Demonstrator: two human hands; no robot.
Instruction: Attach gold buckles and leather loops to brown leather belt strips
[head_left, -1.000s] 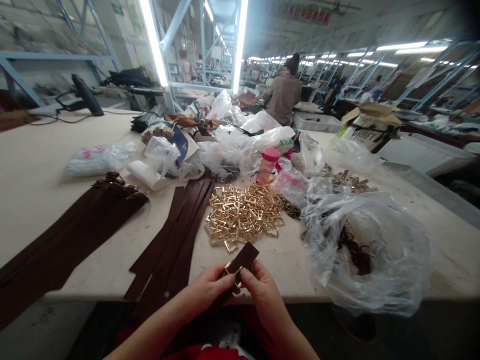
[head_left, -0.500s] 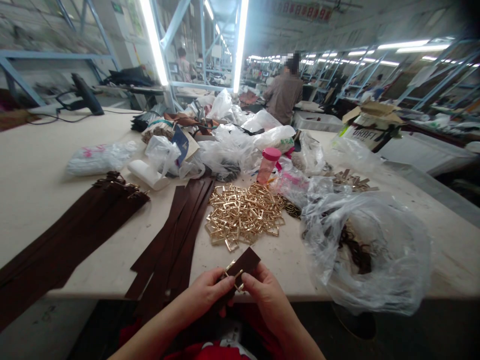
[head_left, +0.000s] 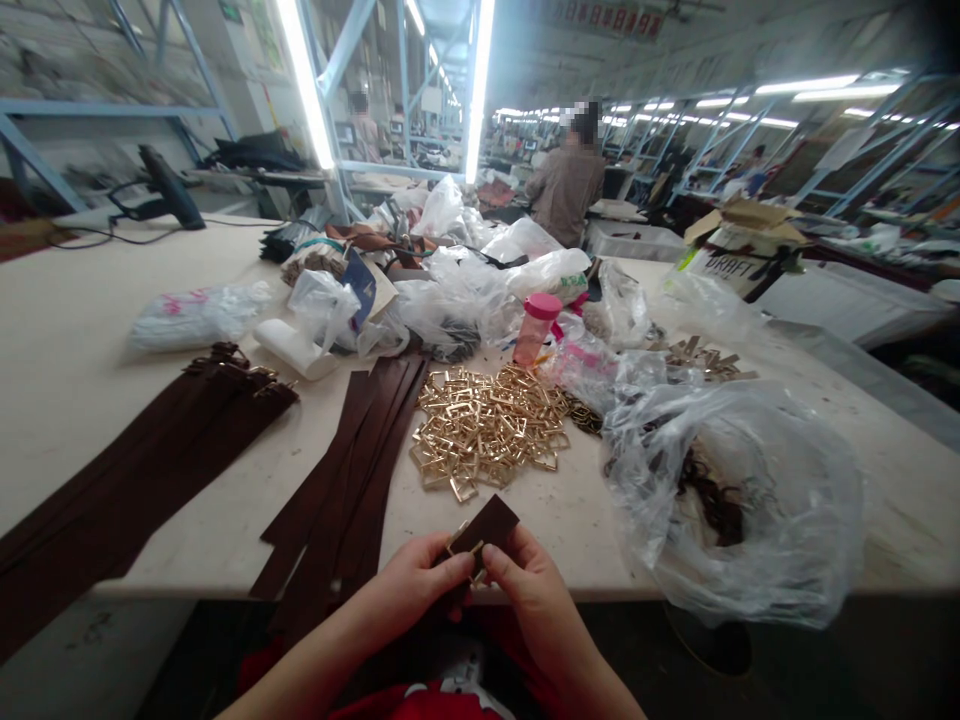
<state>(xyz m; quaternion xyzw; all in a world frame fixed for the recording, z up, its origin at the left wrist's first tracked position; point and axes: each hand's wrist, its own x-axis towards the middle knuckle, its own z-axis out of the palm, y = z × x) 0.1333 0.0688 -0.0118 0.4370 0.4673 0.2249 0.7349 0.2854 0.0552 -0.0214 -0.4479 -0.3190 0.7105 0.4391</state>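
Note:
Both hands are together at the table's front edge, closed around one dark brown strap (head_left: 491, 522) and a gold-coloured buckle (head_left: 476, 550) on it. My left hand (head_left: 422, 578) pinches the strap and the buckle's left side, thumb on top. My right hand (head_left: 523, 572) grips the strap and the buckle's right side, its thumb by the metal bar. The strap's square end sticks up beyond the fingers; its lower part is mostly hidden beneath the hands. Just beyond lies a heap of gold buckles (head_left: 491, 425). Left of it are several loose brown straps (head_left: 360, 460).
A stack of straps with buckles (head_left: 172, 430) lies on the left. An open clear plastic bag (head_left: 795, 500) with dark pieces stands at right. Behind the buckles are a pink-lidded jar (head_left: 536, 330) and piled plastic bags (head_left: 457, 290). A person (head_left: 568, 185) is farther back.
The hands and strap stay in nearly the same place. The strap's end and the buckle have shifted only very slightly between the fingers.

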